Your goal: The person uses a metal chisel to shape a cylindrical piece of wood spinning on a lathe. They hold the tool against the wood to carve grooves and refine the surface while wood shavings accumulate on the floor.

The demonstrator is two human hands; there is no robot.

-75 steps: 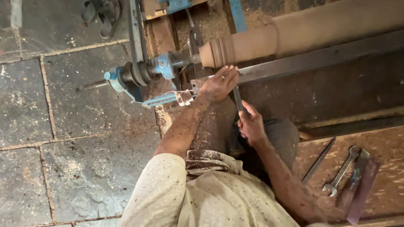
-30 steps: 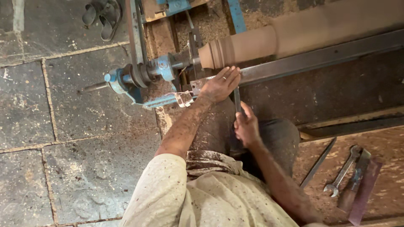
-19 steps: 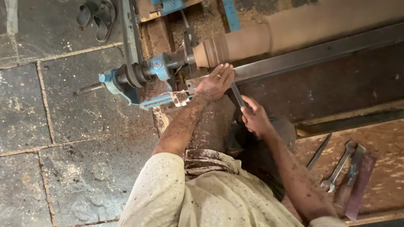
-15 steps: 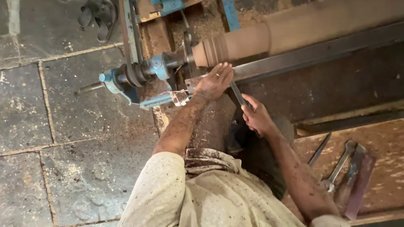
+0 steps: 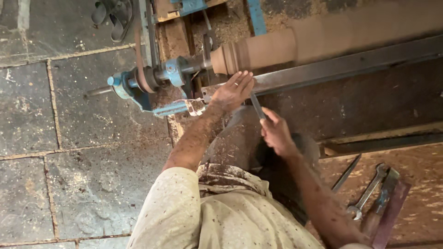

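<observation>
Here, turning chisel [image 5: 256, 106]: slim steel bar, stiff, likely light, sharp at tip; best held well back. Right hand [image 5: 277, 133] clenched round its lower end; left hand [image 5: 233, 90] flat, fingers spread, pressing blade onto long steel rest bar [image 5: 346, 67]. Just beyond left hand: wooden workpiece [image 5: 258, 50] in blue lathe head [image 5: 147, 83]. Spare chisel [image 5: 346, 173], wrench [image 5: 367, 191] near right forearm, on sawdusty surface.
</observation>
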